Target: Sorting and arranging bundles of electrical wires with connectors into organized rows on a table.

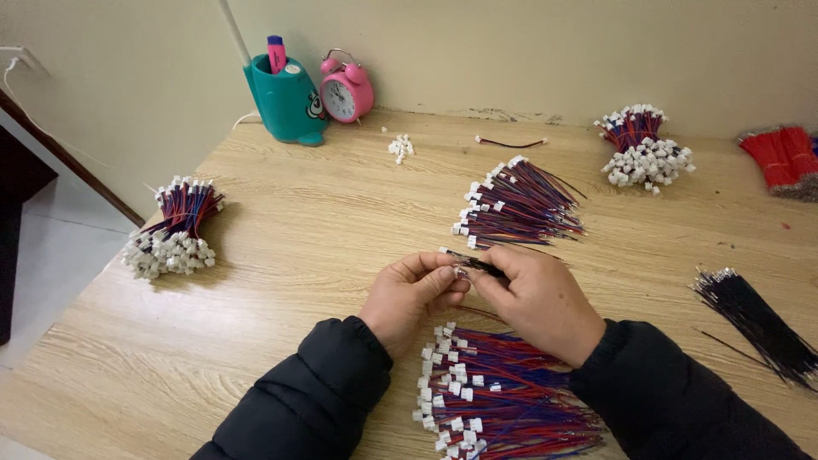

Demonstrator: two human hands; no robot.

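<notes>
My left hand (411, 294) and my right hand (538, 298) meet above the near middle of the wooden table (298, 247), fingertips pinched together on a short wire lead with a small white connector (464, 264). Just below my wrists lies a big pile of red-and-blue wire leads with white connectors (490, 396). A fan-shaped pile of the same leads (515, 204) sits just beyond my hands. Both arms wear dark padded sleeves.
Folded bundles of leads lie at the left edge (173, 230) and back right (643, 149). Black wires (754, 319) rest at the right, red wires (780, 158) far right. A teal pen holder (288, 100), pink alarm clock (345, 89), loose connectors (400, 147) and one lead (509, 142) sit by the wall.
</notes>
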